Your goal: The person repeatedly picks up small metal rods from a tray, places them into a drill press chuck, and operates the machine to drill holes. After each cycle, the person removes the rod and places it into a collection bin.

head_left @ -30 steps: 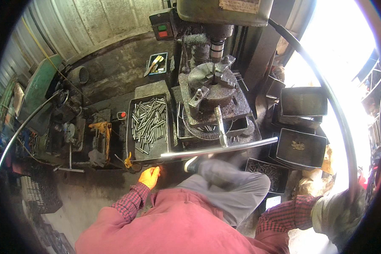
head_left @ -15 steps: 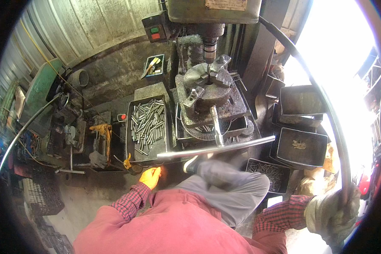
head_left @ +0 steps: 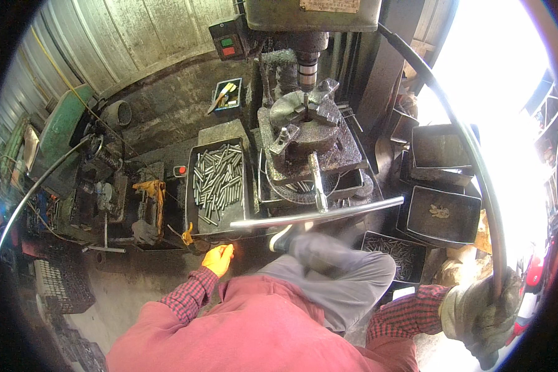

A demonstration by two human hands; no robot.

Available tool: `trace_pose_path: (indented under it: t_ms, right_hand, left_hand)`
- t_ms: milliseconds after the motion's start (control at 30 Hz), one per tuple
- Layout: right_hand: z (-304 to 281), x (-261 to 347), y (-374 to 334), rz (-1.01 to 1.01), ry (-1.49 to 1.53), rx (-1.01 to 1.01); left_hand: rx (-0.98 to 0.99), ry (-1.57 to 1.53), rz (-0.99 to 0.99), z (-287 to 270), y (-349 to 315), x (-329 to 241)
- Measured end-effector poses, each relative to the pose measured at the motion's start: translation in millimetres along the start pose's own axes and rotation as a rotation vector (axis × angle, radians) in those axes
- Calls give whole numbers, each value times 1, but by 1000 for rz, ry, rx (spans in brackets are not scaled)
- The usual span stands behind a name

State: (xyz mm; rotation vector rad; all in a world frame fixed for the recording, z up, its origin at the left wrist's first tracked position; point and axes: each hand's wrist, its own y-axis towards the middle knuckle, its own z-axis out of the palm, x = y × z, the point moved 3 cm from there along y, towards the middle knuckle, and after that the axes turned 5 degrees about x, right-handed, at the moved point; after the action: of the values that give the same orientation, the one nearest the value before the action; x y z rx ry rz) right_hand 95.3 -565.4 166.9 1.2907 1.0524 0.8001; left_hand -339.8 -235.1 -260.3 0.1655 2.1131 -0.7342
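Note:
My right hand (head_left: 482, 317), in a grey-white work glove, is wrapped round the lower end of a long dark lever (head_left: 471, 146) that runs up to the drill press head (head_left: 316, 17). My left hand (head_left: 217, 260), in an orange glove, is closed in front of the tray; what it holds, if anything, is hidden. Below the drill chuck (head_left: 307, 71), a three-jaw chuck (head_left: 304, 121) sits on the machine table. A rod (head_left: 317, 180) from it meets a long shiny crossbar (head_left: 353, 212). To its left, a metal tray (head_left: 229, 212) holds many short steel pins (head_left: 217, 180).
Dark bins (head_left: 443, 214) stand at the right, and another bin (head_left: 403, 257) of small metal parts is beside my knee. A small box (head_left: 227, 99) holds a brush. A switch box (head_left: 228, 40) hangs behind. Another machine (head_left: 105, 198) stands at the left.
My right hand has shifted slightly left with the lever end. My left hand has hardly moved.

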Motion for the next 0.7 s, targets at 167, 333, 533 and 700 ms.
trace_pose_path:
  t_ms: [167,333,533,700]
  right_hand:
    - [-3,-3,-4,-3,17,5]
    - [1,-5,-12,-11,-24,45]
    - [-4,-2,-13,29,65,-8]
    - [-19,10,-7,3,3,-158]
  left_hand:
    - [14,30,-16,-1,-3,-4]
    - [16,-19,10,-3,0,2]
    - [-10,-44,-19,-3,2,14]
    - [-9,-47,-38,-3,-1,15]
